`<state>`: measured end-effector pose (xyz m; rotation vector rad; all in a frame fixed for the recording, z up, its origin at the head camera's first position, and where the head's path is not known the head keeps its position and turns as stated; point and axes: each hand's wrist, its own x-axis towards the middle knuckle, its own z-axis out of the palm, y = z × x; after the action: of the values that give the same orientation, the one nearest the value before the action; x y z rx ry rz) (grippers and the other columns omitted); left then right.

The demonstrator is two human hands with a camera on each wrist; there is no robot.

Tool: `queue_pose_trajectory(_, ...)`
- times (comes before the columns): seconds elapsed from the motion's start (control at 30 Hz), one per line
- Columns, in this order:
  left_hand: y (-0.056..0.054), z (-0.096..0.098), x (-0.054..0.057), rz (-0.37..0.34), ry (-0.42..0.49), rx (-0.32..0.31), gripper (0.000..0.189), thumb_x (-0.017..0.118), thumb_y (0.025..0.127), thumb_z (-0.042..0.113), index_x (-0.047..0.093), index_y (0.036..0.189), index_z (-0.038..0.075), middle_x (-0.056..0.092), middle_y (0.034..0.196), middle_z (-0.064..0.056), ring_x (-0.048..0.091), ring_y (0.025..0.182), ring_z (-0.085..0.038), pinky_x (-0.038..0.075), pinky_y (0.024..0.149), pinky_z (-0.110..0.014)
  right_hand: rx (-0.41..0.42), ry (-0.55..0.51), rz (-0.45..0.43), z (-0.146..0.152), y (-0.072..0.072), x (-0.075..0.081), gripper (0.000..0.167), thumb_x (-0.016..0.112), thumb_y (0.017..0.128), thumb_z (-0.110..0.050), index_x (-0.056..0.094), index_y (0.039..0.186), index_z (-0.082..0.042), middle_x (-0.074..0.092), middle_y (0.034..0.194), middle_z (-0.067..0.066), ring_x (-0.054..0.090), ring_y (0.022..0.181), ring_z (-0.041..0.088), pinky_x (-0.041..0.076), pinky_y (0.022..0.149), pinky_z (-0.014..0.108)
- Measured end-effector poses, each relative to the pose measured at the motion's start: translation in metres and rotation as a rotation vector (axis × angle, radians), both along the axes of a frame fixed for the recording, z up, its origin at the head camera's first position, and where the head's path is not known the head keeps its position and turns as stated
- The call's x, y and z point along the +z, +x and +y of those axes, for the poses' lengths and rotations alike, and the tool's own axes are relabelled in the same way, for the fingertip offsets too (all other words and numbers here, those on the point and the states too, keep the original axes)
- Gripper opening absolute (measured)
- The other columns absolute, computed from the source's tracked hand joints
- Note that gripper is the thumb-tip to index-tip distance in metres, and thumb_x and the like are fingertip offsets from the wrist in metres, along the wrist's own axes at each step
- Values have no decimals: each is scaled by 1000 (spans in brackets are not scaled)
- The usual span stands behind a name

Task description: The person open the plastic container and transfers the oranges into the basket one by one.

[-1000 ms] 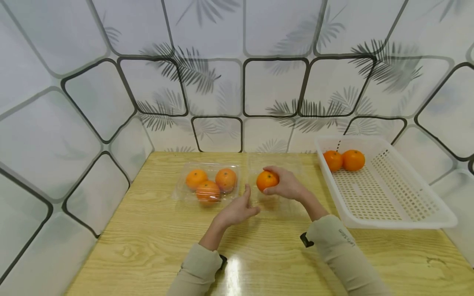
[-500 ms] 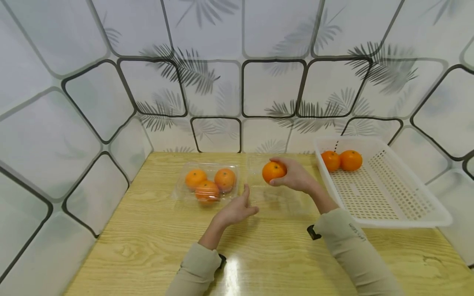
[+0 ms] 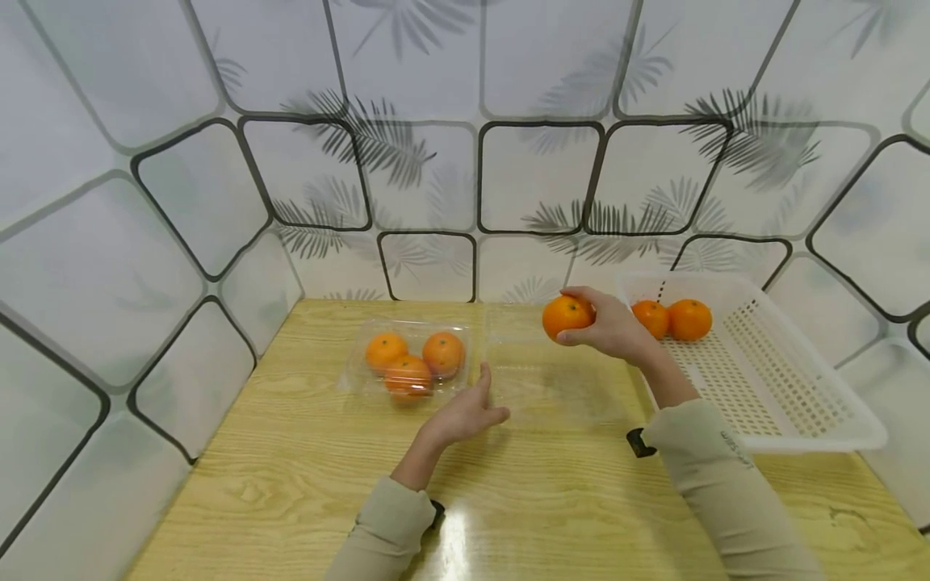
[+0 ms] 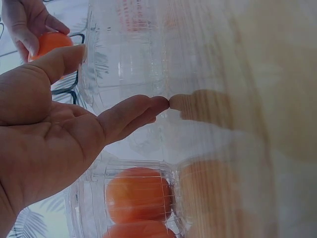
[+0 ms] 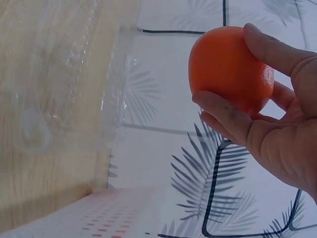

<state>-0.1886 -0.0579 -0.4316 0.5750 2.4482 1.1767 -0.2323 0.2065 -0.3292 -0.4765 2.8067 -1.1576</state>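
My right hand (image 3: 610, 327) grips an orange (image 3: 567, 318) between thumb and fingers, held up between the clear plastic box and the white basket. The right wrist view shows that orange (image 5: 230, 69) well above the table. My left hand (image 3: 465, 413) has its fingers straight, fingertips at the near left edge of the open clear plastic box (image 3: 552, 395), which holds nothing. In the left wrist view, the left hand (image 4: 64, 124) lies between that box (image 4: 124, 59) and a second clear box. This second box (image 3: 356, 375), to the left, holds three oranges (image 3: 408, 378).
A white slotted plastic basket (image 3: 785, 442) stands on the right of the wooden table (image 3: 291, 484), with two oranges (image 3: 689, 319) in its far left corner. A patterned wall covering (image 3: 429, 186) closes off the back and both sides.
My right hand has lifted the orange out of the open clear box and carried it up and rightward toward the basket. The left hand has stayed in place.
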Motion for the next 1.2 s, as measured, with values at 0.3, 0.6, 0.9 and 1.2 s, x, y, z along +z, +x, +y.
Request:
queue_pose_trajectory(0.3, 0, -2, -2, -12, 6, 1, 94, 61, 99, 23, -9, 156, -4, 42, 59, 3, 34, 49, -10, 33, 49, -27, -56, -44, -19, 28, -1, 12, 80, 74, 90, -25, 32, 156, -13, 45, 144, 24, 53, 115, 37, 47, 92, 48)
queue_pose_trajectory(0.6, -1, -1, -1, -7, 3, -4, 93, 60, 99, 23, -8, 156, -4, 41, 59, 4, 34, 49, -10, 33, 49, -28, -114, -9, -2, 60, -5, 15, 81, 73, 91, -29, 29, 157, -13, 42, 143, 28, 54, 104, 38, 50, 75, 42)
queue_pose_trajectory(0.9, -1, 0, -2, -1, -10, -5, 95, 62, 98, 24, -8, 155, -5, 45, 62, 3, 37, 51, -10, 35, 51, -27, -162, 106, 20, 88, -9, 21, 86, 72, 91, -35, 26, 157, -7, 41, 142, 33, 49, 112, 46, 49, 81, 51)
queue_pose_trajectory(1.2, 0, -1, -1, -9, -1, 8, 94, 62, 98, 24, -7, 156, -4, 42, 60, 3, 35, 50, -11, 34, 50, -28, -203, 100, -28, 116, -21, 21, 87, 71, 91, -33, 22, 154, 0, 37, 140, 36, 47, 114, 46, 46, 89, 53)
